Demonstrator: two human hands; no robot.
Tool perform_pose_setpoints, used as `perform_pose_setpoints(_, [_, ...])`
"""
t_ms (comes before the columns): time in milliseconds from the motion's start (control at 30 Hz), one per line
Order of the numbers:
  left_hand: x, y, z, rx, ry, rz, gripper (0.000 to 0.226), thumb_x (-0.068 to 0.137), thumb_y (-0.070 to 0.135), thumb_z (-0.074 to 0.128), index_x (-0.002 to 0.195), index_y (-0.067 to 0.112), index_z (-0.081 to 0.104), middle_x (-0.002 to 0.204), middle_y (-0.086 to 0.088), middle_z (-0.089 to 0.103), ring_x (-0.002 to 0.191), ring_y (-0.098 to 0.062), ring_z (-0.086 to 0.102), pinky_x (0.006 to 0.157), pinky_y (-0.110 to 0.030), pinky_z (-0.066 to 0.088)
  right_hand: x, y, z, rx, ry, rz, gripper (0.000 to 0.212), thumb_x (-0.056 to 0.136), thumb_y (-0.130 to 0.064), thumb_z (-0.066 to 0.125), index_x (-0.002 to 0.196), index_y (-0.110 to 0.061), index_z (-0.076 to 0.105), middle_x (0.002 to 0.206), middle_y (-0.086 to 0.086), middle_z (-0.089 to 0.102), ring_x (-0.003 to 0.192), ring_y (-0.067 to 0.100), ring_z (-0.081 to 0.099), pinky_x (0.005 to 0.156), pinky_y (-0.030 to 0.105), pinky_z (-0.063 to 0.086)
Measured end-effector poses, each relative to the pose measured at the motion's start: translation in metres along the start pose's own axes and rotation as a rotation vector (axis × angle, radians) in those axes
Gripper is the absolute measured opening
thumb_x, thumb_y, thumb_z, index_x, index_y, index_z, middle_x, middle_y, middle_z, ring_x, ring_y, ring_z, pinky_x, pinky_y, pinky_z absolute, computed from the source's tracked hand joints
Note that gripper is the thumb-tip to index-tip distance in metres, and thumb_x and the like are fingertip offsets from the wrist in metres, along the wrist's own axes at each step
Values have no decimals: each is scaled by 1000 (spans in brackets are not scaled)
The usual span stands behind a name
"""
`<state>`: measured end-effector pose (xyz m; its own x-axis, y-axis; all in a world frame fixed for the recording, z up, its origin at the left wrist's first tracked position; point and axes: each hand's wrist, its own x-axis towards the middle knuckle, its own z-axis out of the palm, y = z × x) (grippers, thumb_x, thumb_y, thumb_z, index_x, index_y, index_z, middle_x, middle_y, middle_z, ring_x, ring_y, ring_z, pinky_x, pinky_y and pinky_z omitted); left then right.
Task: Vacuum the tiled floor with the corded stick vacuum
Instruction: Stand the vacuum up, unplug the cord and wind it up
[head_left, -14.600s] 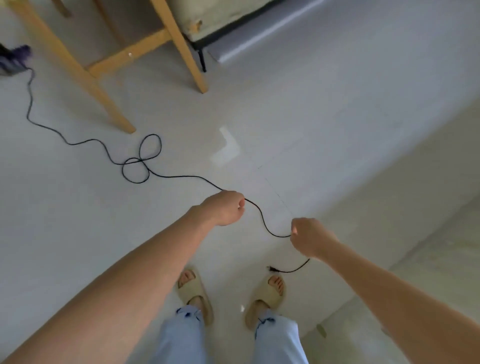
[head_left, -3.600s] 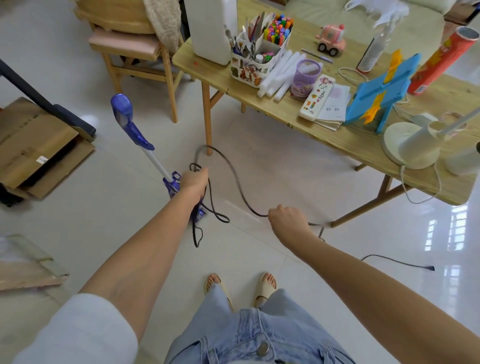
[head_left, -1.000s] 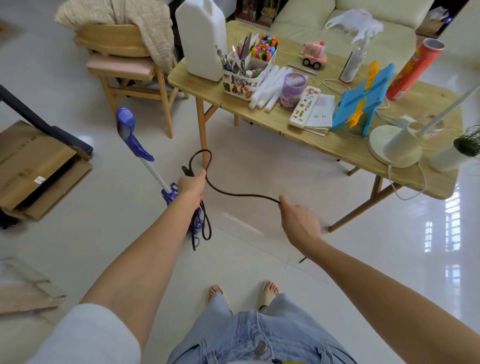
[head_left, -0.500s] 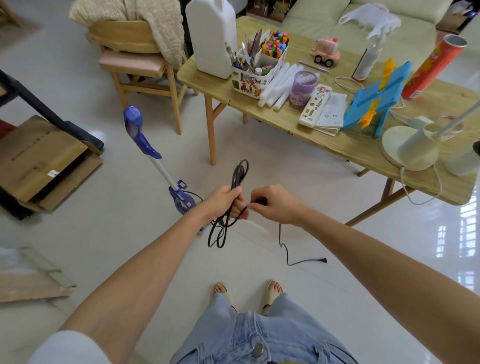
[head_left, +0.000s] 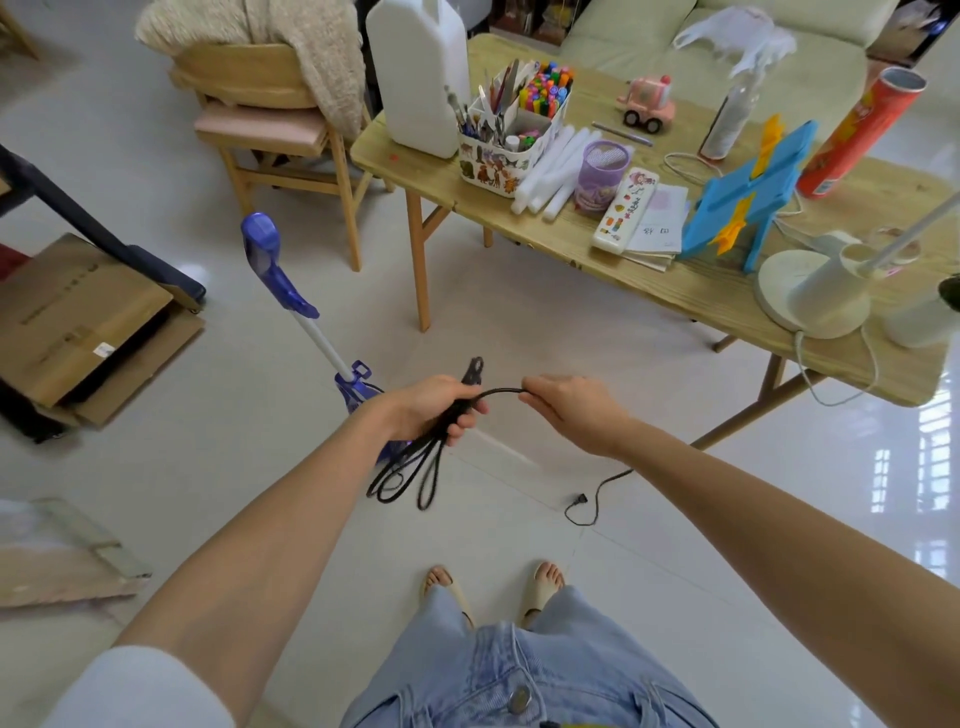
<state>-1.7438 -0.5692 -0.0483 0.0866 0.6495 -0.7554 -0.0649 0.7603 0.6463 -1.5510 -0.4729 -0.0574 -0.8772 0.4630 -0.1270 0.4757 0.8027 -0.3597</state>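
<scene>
Left hand (head_left: 434, 408) clamped on coiled black power cord (head_left: 410, 470), loops hanging below; right hand (head_left: 569, 410) pinches cord's free run. Plug (head_left: 577, 500) lies on tiled floor (head_left: 260, 467). Purple stick vacuum (head_left: 306, 322) stands upright behind left hand.

Counting one vacuum (head_left: 291, 301), one cord (head_left: 415, 467), two hands (head_left: 431, 408), one worktop (head_left: 675, 291), one chair (head_left: 270, 130), one jug (head_left: 421, 73), one toy truck (head_left: 647, 104), one lamp (head_left: 815, 291).

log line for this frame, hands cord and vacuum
left hand: shut on cord bundle | right hand: pinching cord | plug: on floor | vacuum: upright, unheld
</scene>
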Motion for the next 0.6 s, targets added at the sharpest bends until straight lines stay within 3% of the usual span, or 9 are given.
perform_pose_setpoints(100, [4,6,7,16,-77,50,40,104,39,27,76,16,43,50,8,22,41,-6,18,41,-20,18,11,-6,-5,-18,60,27,34,103,-41,30,100,-15,51,91,8,64,79,32,58,60,32,34])
perform_pose_setpoints(167, [3,7,1,-84,-118,112,44,102,47,29,69,19,38,50,10,18,41,-5,14,38,-18,12,12,-2,-4,-40,60,50,34,103,-41,30,99,-14,50,94,7,65,83,33,59,61,34,36])
perform_pose_setpoints(233, [3,6,-7,-234,-106,182,42,102,43,34,66,21,33,47,11,20,36,-2,16,34,-15,13,7,8,2,21,48,116,31,103,-39,31,96,-13,47,88,10,63,79,35,58,61,36,38])
perform_pose_setpoints(300, [6,3,-15,-458,-5,239,40,102,36,35,65,22,30,43,12,22,32,-1,18,32,-14,13,-2,25,8,160,47,212,27,103,-32,36,92,-9,45,80,11,56,75,35,56,63,38,38])
perform_pose_setpoints(400, [16,-6,-31,-861,275,277,40,103,33,39,65,22,31,39,10,22,28,-3,18,29,-16,12,-19,50,9,259,29,375,23,101,-22,44,82,-10,43,79,10,48,75,29,49,65,35,29])
perform_pose_setpoints(467, [26,-10,-38,-1033,474,264,40,102,31,42,65,20,35,38,9,24,28,-5,17,28,-17,12,-29,60,10,258,17,488,30,102,-29,43,79,-11,43,77,11,53,73,28,49,63,35,31])
perform_pose_setpoints(533, [34,-11,-36,-1079,617,231,39,101,29,45,65,19,37,38,9,25,28,-6,16,29,-18,13,-31,58,12,188,-10,609,43,102,-43,35,71,-14,41,75,10,56,73,31,54,63,36,38])
perform_pose_setpoints(600, [35,-13,-30,-981,668,195,35,99,29,51,67,18,42,40,10,25,30,-5,17,31,-17,13,-24,43,12,173,10,656,48,102,-46,28,64,-18,37,77,12,57,78,34,56,65,36,39])
